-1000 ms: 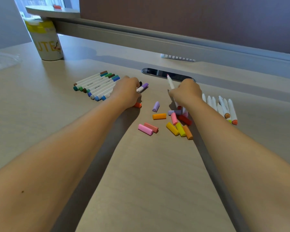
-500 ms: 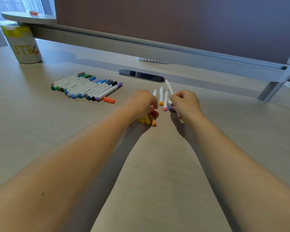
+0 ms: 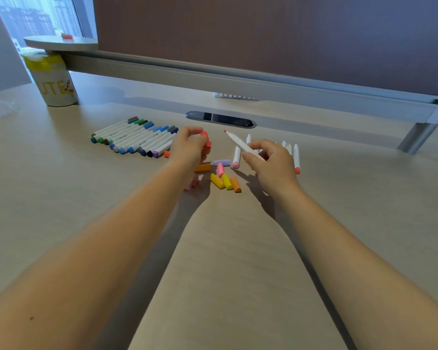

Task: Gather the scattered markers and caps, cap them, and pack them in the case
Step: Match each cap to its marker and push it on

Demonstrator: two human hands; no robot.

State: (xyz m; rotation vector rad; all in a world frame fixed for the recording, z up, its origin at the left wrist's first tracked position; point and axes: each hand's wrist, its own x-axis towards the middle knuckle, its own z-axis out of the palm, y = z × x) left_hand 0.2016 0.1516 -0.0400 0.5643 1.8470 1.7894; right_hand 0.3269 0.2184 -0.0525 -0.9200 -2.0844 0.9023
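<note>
Counter (image 3: 61,198) of pale wood grain fills the frame and carries all the work, with a printed cup (image 3: 55,82) standing at upper left. Capped markers (image 3: 137,138) lie in a tidy row left of centre, side by side and touching, white barrels with green, blue, grey and purple ends. Uncapped markers (image 3: 295,157) lie right of centre, partly hidden behind the right hand. Loose caps (image 3: 225,180) sit in a cluster at centre: yellow, orange, pink and lilac, some touching. No case can be identified in view. Left hand (image 3: 190,150) is closed around a red cap (image 3: 205,140), pinched at the fingertips and lifted off the surface. Right hand (image 3: 271,162) grips a red-tipped marker (image 3: 240,144) by mid-barrel, nib angled toward the upper left and toward the cap, the two near but not yet touching. Judgement: the step in hand is capping this marker, and the colours appear to match. To do it well, turn the cap's open end to face the nib, line both up on one axis, and push straight until seated; an angled entry risks crushing the nib or staining the fingers. Roughly half the markers appear uncapped, so packing remains well off.
</note>
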